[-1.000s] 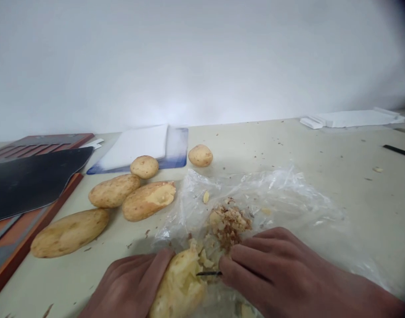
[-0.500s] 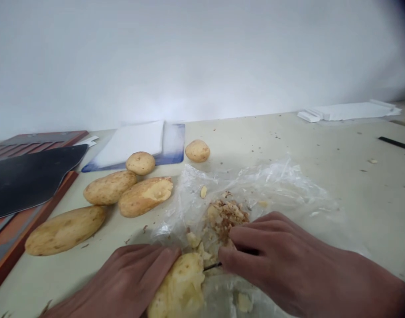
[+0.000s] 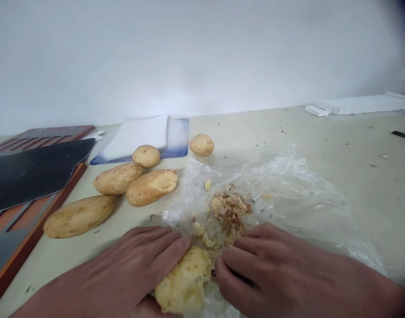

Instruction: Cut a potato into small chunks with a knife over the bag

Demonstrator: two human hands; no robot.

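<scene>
While we're looking down over the bench, the L hand (image 3: 112, 269) is cupping a peeled potato (image 3: 182, 280) right at the bottom of the view, fingers closed across its top and what looks like the thumb tucked beneath, apparently bracing it against the table. The R hand (image 3: 282, 276) is coming in from the other side, fingers (image 3: 238, 260) curled at the potato's far end. A tiny dark sliver (image 3: 213, 274) is poking out beside them, but we can't tell what it is or whether they're gripping it.

Both hands are working over a transparent plastic bag (image 3: 255, 190), seemingly spread to catch the heap of peelings (image 3: 231, 212) sitting just above the R fingers. The bag's loose plastic is running well out past the R wrist, giving that arm room on the cream table (image 3: 355, 185).

Left of the bag, five more potatoes are sitting together, incl. a part-peeled one (image 3: 151, 187) near the bag's edge. Behind them, a white board (image 3: 136, 134) is lying on a blue-edged board (image 3: 179, 141). Further left, a black sheet (image 3: 33, 172) is resting on a red wooden tray (image 3: 61, 192), whose edge is running close to the L wrist.
</scene>
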